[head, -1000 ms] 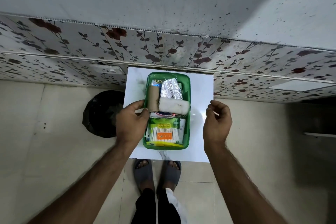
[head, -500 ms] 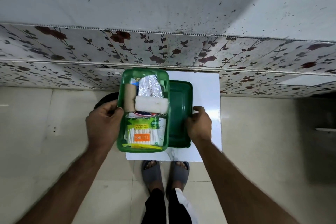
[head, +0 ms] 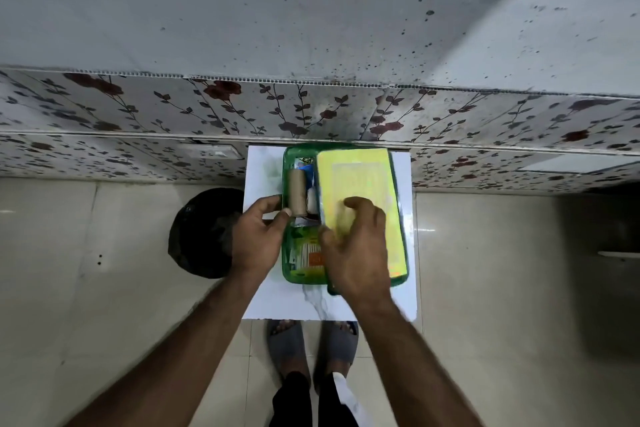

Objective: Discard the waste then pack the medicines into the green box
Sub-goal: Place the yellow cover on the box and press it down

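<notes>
Misalignment is the risk: the lid (head: 360, 204), gripped by the right hand (head: 353, 250) with fingers curled over its near edge, lies skewed across the right part of the green box (head: 294, 274), so pressing now could jam it on the tan roll (head: 298, 191) or the packet (head: 306, 253) inside. The left hand (head: 258, 236) steadies the box's left wall, fingers closed on the rim, on the white desk (head: 263, 166). A hard push might slide the box toward the black bin (head: 201, 236).
</notes>
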